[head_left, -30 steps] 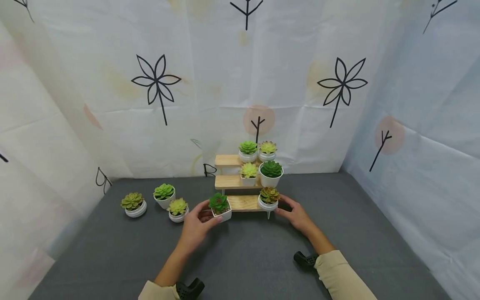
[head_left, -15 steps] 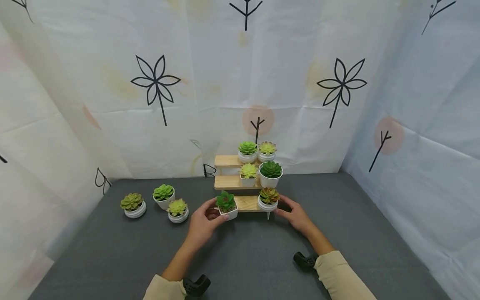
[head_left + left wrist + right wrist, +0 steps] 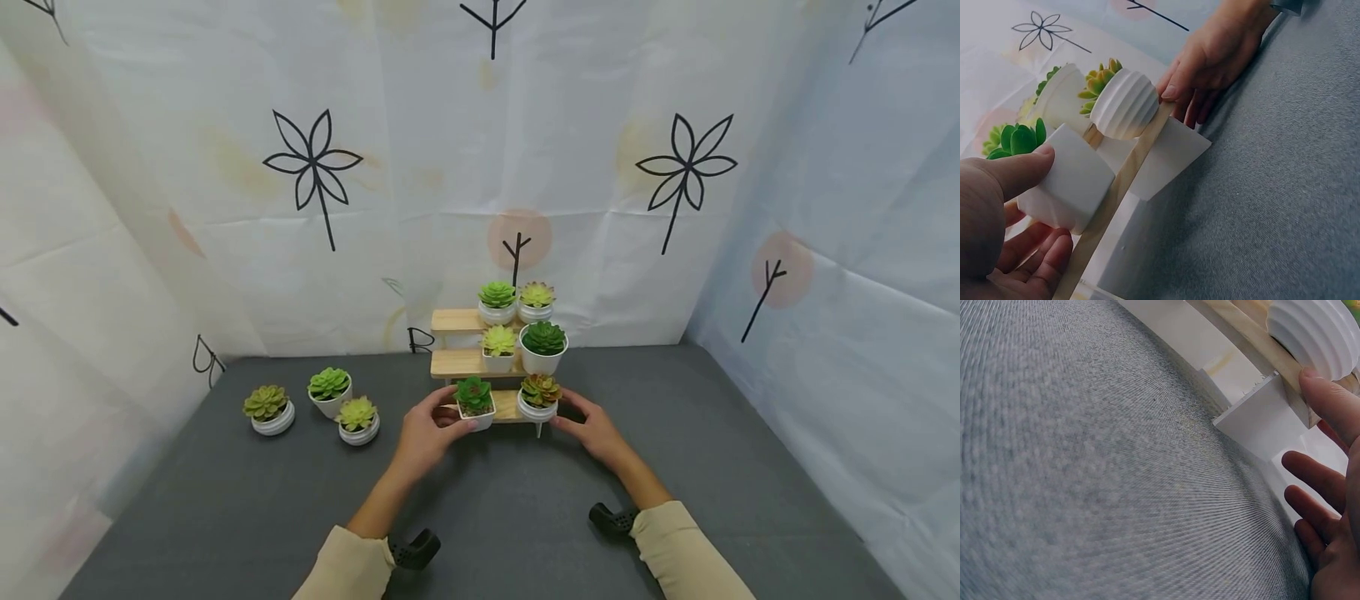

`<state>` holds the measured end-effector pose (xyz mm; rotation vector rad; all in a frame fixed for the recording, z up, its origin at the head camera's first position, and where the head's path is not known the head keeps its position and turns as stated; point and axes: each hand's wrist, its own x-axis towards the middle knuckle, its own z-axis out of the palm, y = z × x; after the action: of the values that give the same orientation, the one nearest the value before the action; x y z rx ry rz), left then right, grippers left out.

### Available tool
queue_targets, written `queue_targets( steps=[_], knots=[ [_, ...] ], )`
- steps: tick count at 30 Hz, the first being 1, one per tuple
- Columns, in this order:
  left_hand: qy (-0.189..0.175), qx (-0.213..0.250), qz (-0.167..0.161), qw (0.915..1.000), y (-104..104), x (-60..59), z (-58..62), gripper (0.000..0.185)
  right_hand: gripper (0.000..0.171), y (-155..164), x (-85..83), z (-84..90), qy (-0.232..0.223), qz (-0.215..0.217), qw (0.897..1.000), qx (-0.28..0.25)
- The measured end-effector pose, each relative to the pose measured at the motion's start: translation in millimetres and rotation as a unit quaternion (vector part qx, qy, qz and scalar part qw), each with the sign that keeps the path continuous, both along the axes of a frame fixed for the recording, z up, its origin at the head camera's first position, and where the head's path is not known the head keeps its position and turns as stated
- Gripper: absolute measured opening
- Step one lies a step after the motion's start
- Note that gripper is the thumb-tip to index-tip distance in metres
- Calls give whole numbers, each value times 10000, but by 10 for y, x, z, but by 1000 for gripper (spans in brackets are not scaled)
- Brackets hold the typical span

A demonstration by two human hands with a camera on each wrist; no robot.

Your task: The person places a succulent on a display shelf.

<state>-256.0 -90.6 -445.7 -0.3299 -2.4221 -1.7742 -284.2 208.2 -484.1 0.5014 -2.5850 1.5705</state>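
A small artificial succulent [image 3: 476, 398] in a square white pot [image 3: 1069, 178] is in my left hand [image 3: 423, 433]. The thumb lies on the pot's side, with fingers below and behind it. In the left wrist view, the pot's lower edge meets the bottom board [image 3: 1125, 172] of a three-tier wooden display stand [image 3: 457, 362]; firm contact is hard to tell. My right hand [image 3: 596, 432] holds that board's right end, thumb [image 3: 1329, 400] on top and index finger beneath, the others spread. Beside that thumb sits a reddish-green succulent [image 3: 539, 398] in a ribbed white pot [image 3: 1313, 337].
Two potted succulents stand on the middle tier, including a dark green one [image 3: 543, 342], and two on the top tier, including a bright green one [image 3: 497, 302]. Three more, one yellow-green [image 3: 357, 419], stand left on the grey tabletop [image 3: 225, 500]. A patterned cloth backdrop [image 3: 450, 167] rises behind.
My left hand has carried the square-potted succulent rightward, from the bottom board's left end to near its middle, closer to the ribbed pot. The right hand has stayed at the board's right end.
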Motion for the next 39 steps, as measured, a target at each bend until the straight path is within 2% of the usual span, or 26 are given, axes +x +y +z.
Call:
queue_targets(
  steps=[3,5,8,9,10,13,21,25,28,34,39],
  knots=[
    [18,105,-42,9999,24,25,57,61,56,-50,88,148,-46,43,10000,15],
    [39,186,-34,9998,35,16,53,61,56,-56,86,149,-85,28,10000,-4],
    [-10,268,29,9996,59,8,54,61,57,-35,26,57,-107,-9,9999,-36],
    [21,275,36,9996,60,-24,4,61,57,-19,-4,8,-89,-21,9999,-43],
    [14,281,63,9996,68,-18,3,60,58,-6,-31,-37,-94,-35,9999,-47],
    [19,291,114,9995,102,-10,12,57,58,-7,-19,-22,-108,-48,9999,-28],
    [44,428,172,9989,206,-33,6,50,54,-102,200,335,-108,102,9999,-16],
    [101,558,273,9980,257,-32,-13,50,54,-115,222,365,-183,79,9998,-19],
    [192,657,368,9970,300,-26,-27,49,53,-102,202,331,-83,93,9999,-1],
    [300,900,660,9933,401,-6,-19,47,55,-30,35,47,18,34,10000,-56],
    [447,1073,780,9902,477,129,159,46,56,8,-23,-48,115,33,9998,-138]
  ],
)
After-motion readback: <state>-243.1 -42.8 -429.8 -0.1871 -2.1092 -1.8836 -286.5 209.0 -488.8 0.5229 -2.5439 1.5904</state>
